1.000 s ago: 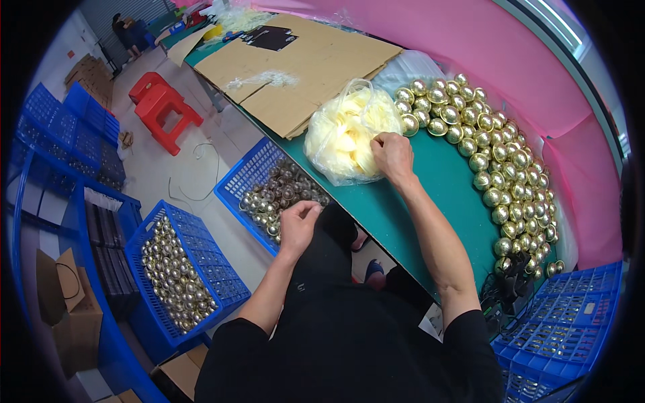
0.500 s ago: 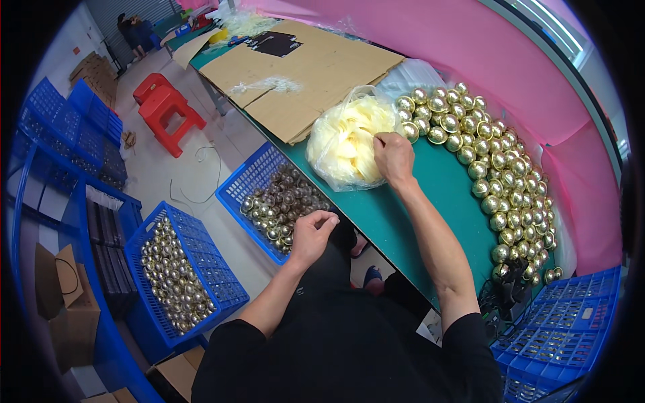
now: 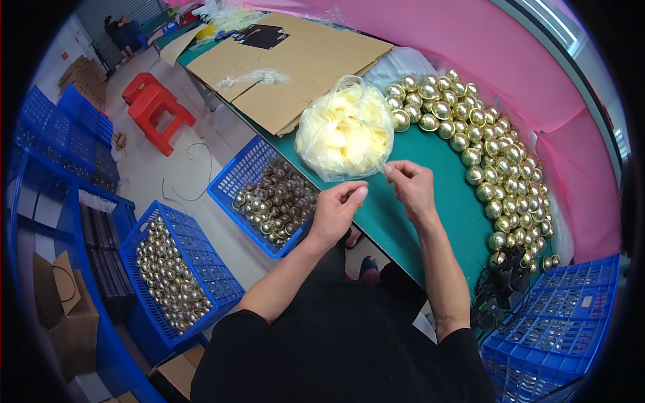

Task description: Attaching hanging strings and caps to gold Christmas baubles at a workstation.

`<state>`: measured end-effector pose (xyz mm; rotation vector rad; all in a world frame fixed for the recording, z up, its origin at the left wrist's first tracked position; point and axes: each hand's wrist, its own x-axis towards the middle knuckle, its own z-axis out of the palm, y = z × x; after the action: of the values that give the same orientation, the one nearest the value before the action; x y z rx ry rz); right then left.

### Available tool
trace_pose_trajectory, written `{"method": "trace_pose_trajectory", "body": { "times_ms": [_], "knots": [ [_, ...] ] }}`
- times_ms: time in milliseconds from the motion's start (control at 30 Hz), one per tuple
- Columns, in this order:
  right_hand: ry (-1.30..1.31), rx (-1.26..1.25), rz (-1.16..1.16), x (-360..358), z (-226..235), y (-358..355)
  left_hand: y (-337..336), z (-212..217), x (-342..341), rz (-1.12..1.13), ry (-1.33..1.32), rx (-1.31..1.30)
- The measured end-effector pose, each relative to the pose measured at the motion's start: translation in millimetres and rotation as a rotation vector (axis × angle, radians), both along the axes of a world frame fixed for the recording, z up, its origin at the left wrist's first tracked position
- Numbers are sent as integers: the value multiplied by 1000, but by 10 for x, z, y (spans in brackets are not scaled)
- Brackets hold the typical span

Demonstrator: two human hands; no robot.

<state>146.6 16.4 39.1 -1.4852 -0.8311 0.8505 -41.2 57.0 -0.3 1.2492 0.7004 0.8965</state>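
Under clear bag [image 3: 329, 172] of pale-yellow pieces [image 3: 345, 131]: green table [image 3: 443, 201]. Right of bag: gold balls [image 3: 500, 158]. On bag's near side: left hand [image 3: 336, 209], right hand [image 3: 414, 193], fingertips turned inward, thumbs and forefingers narrowly pinched; cannot tell whether either holds anything.

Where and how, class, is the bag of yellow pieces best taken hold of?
Probably by the plastic loop at its top, pinched from above: the loop stands clear of the pieces, while the bag bulges round, offering little else to grip.
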Motion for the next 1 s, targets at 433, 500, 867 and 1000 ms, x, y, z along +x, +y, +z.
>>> {"method": "trace_pose_trajectory", "body": {
  "times_ms": [433, 500, 867, 1000],
  "knots": [
    [-9, 77, -69, -141, -223, -598, 114, -24, 397, -194, -117, -218],
    [13, 76, -83, -122, -241, -640, 116, 4, 422, -206, -106, -192],
    [267, 109, -159, 117, -184, -932, 284, 193, 484, -119, -19, -95],
    [242, 96, -145, 48, -92, -915, 8, 126, 565, -330, 75, -161]
  ]
}}
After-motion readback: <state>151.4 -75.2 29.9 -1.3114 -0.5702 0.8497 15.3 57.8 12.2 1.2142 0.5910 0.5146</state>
